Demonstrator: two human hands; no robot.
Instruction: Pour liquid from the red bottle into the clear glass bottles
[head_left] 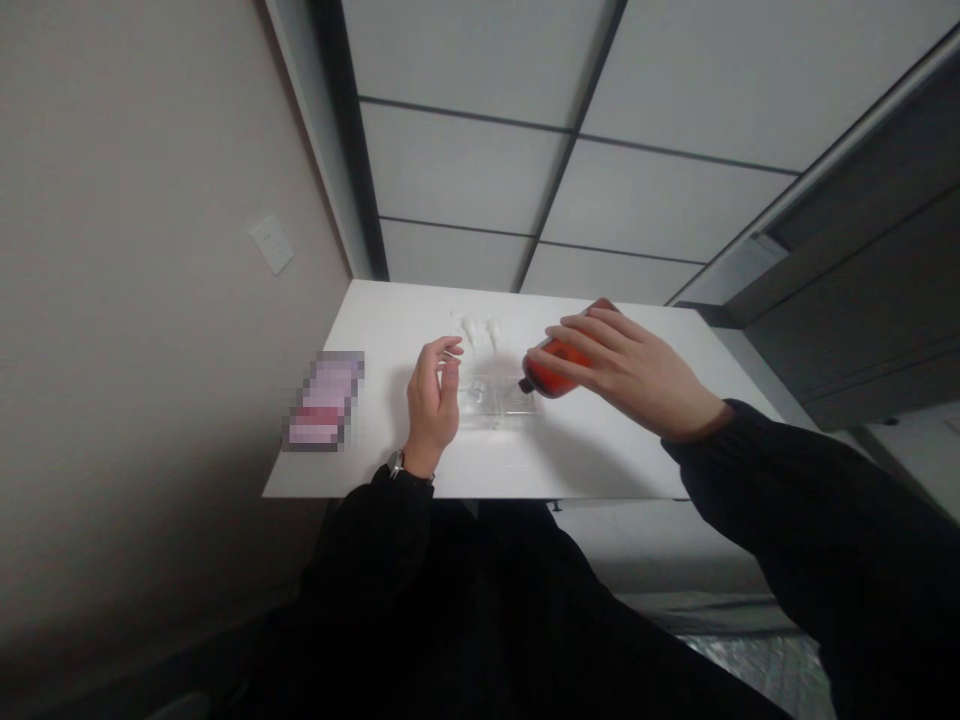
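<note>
My right hand (pixel 611 370) is wrapped round a see-through orange-red bottle (pixel 553 370) with a dark neck. The bottle is tilted, its neck pointing down and left over the right part of a clear divided box (pixel 499 400). Whether any liquid is coming out I cannot tell. My left hand (pixel 433 400) stands at the left end of the box, thumb and fingers apart and slightly bent, with nothing seen in it. It hides the box's left end, so I cannot tell if they touch.
Two small white things (pixel 493 333) lie behind the box on the white table (pixel 390 320). A blurred-out pinkish item (pixel 326 400) is near the table's left edge. A wall with a socket (pixel 271 245) rises at the left, and pale panels (pixel 465 180) stand behind the table.
</note>
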